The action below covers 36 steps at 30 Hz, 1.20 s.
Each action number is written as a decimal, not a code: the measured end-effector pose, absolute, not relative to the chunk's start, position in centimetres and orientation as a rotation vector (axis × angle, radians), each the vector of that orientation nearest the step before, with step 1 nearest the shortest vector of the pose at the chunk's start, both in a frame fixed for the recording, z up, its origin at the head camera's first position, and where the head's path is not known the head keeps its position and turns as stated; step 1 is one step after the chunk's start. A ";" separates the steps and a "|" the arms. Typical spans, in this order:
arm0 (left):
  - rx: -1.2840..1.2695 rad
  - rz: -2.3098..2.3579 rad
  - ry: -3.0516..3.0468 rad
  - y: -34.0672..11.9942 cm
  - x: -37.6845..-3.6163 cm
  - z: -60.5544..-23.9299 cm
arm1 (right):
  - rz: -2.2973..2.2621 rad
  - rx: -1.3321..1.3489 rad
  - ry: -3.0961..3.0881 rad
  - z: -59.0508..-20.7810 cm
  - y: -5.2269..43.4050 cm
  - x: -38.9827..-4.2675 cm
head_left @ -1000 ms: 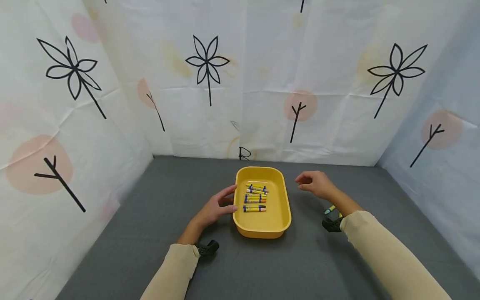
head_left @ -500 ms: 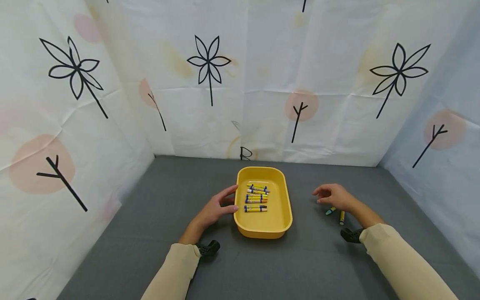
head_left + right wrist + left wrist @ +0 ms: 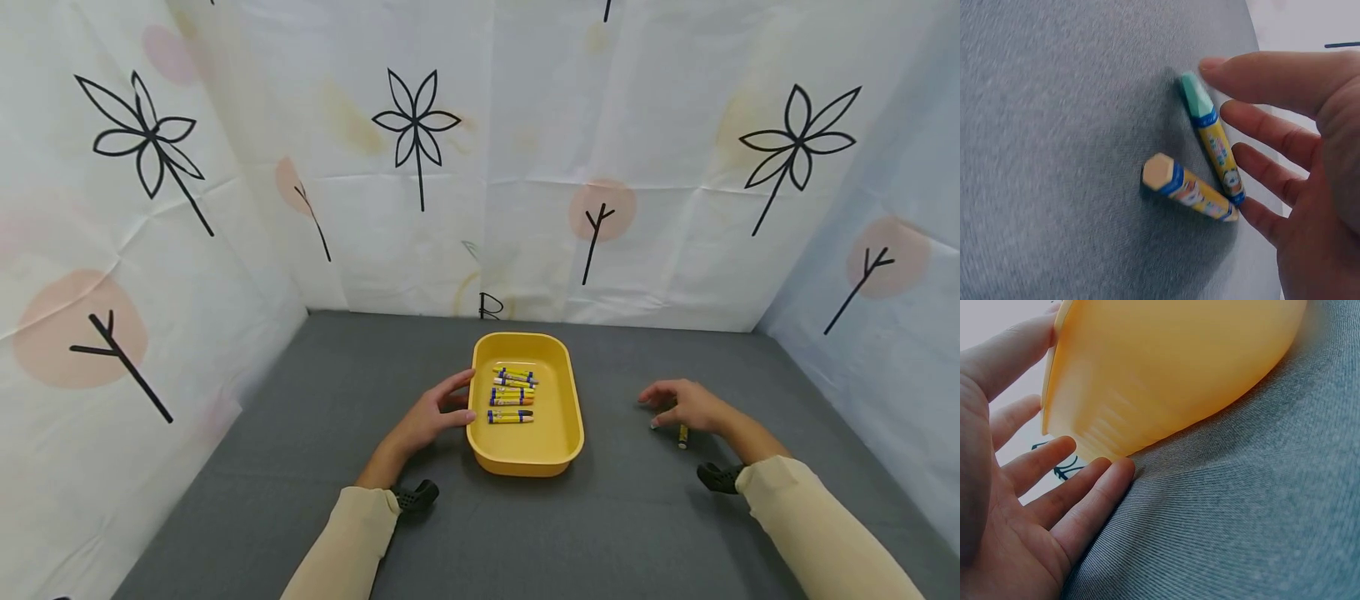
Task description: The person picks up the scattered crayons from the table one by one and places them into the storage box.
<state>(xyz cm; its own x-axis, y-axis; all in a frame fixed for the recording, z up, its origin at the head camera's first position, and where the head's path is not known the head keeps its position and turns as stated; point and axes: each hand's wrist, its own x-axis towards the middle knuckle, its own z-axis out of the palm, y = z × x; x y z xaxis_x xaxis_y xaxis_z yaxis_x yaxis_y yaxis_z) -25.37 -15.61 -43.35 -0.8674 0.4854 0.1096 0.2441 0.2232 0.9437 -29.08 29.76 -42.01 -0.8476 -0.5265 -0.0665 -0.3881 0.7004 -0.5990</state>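
Observation:
The left hand (image 3: 429, 417) is at the left side of a yellow tray (image 3: 523, 470), its thumb at the rim and its outstretched fingers along the outer wall (image 3: 1166, 369). Several crayons (image 3: 512, 392) in yellow and blue wrappers lie in a column inside it. To the right, the right hand (image 3: 688, 406) is low over two more crayons on the grey cloth. Its thumb tip is right by the teal end of one crayon (image 3: 1213, 140), and its other fingers spread along that crayon's far side. The second, a beige-ended crayon (image 3: 1191, 189), lies angled beside it.
The grey cloth (image 3: 465, 542) covers the table. White fabric walls (image 3: 525, 250) with flower drawings rise behind it and at both sides. A black wrist camera (image 3: 722, 478) is strapped under the right wrist, another (image 3: 417, 497) under the left.
The right hand has moved away from the tray, rightward and down over the loose crayons, and now covers most of the teal one. The left hand and tray have stayed in place.

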 end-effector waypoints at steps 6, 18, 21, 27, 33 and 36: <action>0.683 1.713 2.275 -15.6 -25.4 -43.3 | -0.868 -0.756 2.653 -42.2 30.5 -28.9; 0.683 1.708 2.280 -15.6 -25.5 -43.5 | -0.764 -0.687 2.792 -42.7 30.7 -28.6; 0.692 1.714 2.277 -15.7 -25.4 -43.5 | -0.759 -0.651 2.799 -42.6 30.4 -28.6; 0.691 1.711 2.281 -15.6 -25.4 -43.4 | -0.756 -0.625 2.804 -42.5 29.9 -28.7; 0.686 1.708 2.289 -15.6 -25.4 -43.4 | -0.749 -0.618 2.814 -42.4 29.0 -28.9; 0.688 1.709 2.287 -15.6 -25.5 -43.5 | -0.794 -0.594 2.806 -42.1 28.3 -28.9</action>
<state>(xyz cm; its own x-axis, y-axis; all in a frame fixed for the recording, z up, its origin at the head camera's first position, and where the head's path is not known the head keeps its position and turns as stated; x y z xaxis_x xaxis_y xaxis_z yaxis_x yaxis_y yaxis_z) -25.46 -15.63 -43.50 -0.8705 0.4793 0.1116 0.2428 0.2211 0.9445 -28.89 28.27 -42.14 -0.9071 -0.4179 -0.0497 -0.3300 0.7794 -0.5325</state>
